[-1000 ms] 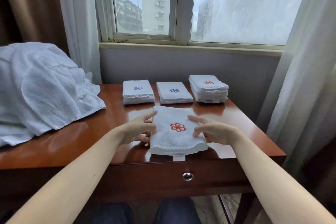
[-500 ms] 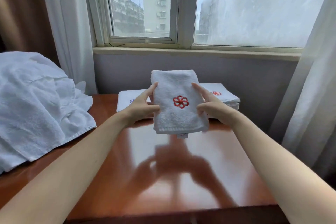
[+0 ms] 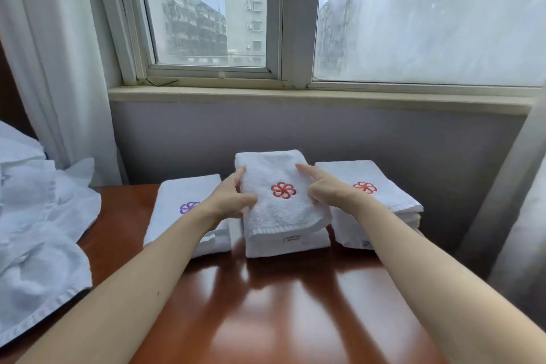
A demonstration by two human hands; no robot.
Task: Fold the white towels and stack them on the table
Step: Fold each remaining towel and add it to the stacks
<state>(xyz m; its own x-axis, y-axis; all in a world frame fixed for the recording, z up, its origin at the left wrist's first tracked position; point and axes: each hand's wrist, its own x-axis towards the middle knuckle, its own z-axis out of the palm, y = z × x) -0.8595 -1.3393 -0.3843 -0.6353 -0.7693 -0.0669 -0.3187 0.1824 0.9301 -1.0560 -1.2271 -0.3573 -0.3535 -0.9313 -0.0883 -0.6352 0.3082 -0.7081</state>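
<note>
At twelve o'clock on the glossy brown wooden table (image 3: pixel 280 313), two hands hold a folded white terry towel with a red flower emblem (image 3: pixel 283 207) over the middle stack.
The left hand (image 3: pixel 229 201) pinches its nine o'clock edge and the right hand (image 3: pixel 328 190) its three o'clock edge, each with the forefinger straight on top and the other fingers curled round the side. It lies on or just above the plain folded white towel (image 3: pixel 288 245) beneath; I cannot tell whether its weight is down. It is likely light, soft and limp, sagging open if held by one corner, so both side edges, through all layers, are the hold. A purple-emblem folded towel (image 3: pixel 183 204) sits at ten o'clock, a red-emblem towel stack (image 3: pixel 381 198) at two, and a loose heap of white towels (image 3: pixel 38 245) at nine.
</note>
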